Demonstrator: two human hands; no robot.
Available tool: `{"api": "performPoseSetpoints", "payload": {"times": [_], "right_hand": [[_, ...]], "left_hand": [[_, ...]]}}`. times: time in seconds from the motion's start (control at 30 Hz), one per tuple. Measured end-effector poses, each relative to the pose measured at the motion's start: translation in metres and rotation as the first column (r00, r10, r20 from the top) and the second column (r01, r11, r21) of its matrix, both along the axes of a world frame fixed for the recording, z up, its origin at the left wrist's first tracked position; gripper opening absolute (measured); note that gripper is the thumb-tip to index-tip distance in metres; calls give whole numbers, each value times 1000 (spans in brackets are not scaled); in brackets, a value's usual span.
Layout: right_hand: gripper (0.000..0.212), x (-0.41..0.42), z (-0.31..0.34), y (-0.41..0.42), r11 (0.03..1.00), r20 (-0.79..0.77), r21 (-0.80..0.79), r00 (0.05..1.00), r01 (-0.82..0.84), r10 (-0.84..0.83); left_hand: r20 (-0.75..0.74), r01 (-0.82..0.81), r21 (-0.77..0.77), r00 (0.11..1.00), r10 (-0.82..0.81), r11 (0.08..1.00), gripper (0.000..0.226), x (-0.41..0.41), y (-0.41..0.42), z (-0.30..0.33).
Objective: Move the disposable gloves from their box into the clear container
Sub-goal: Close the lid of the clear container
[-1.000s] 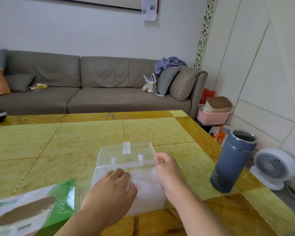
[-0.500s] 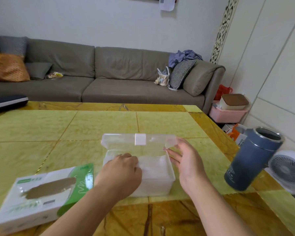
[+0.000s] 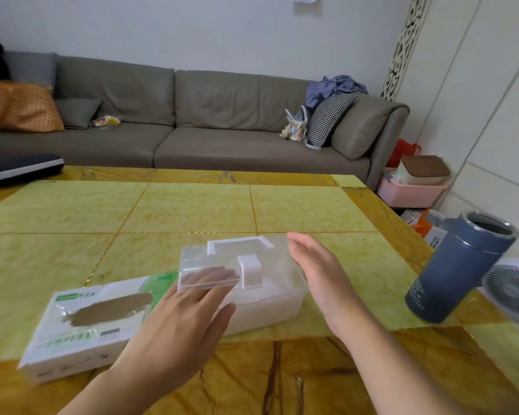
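The left hand point(image 3: 180, 319) lays straight, relaxed fingers point(image 3: 210, 280) on the whitish stack of thin disposable gloves point(image 3: 261, 304), under the half-lowered lid point(image 3: 222, 262). The right hand point(image 3: 321, 274), released, stands just beside the lid's right end. The gloves sit inside the clear rectangular plastic container point(image 3: 294, 298) on the yellow marbled worktop point(image 3: 192, 211). They look light, limp and slippery, best pressed flat. The green-and-white cardboard glove box point(image 3: 84, 322) lies just left.

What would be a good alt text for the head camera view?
The left hand reaches under the lowered lid of a clear container; the open right hand is beside it, with a glove box left.
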State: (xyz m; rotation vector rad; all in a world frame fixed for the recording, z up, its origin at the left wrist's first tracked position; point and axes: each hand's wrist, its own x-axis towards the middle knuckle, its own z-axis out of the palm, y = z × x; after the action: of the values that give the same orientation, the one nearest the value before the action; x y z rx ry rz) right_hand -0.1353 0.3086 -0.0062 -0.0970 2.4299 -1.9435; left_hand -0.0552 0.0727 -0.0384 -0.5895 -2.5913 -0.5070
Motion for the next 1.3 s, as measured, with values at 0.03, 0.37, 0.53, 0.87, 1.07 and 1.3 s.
{"api": "performPoseSetpoints", "payload": {"times": [0.03, 0.37, 0.53, 0.87, 1.07, 1.3], "right_hand": [[44, 0, -1, -1, 1000, 6, -4, 1000, 9, -9], [31, 12, -2, -9, 998, -30, 53, 999, 39, -37], [31, 14, -1, -8, 996, -40, 70, 998, 53, -50], [31, 17, 0, -12, 989, -56, 134, 997, 68, -61], [37, 17, -1, -17, 982, -74, 166, 994, 96, -85], [42, 20, -4, -19, 969, -98, 228, 992, 96, -76]], "left_hand": [[-41, 21, 28, 999, -20, 999, 37, 4, -2, -4], [-125, -14, 166, 992, 35, 986, 13, 15, 7, -15], [73, -115, 97, 991, 108, 989, 35, 12, 4, -9], [52, -154, 361, 988, 145, 920, 22, 13, -19, -11], [42, -323, 522, 934, 355, 789, 26, 29, -13, -2], [291, -499, 644, 861, 418, 580, 37, 29, -12, 3]]}}
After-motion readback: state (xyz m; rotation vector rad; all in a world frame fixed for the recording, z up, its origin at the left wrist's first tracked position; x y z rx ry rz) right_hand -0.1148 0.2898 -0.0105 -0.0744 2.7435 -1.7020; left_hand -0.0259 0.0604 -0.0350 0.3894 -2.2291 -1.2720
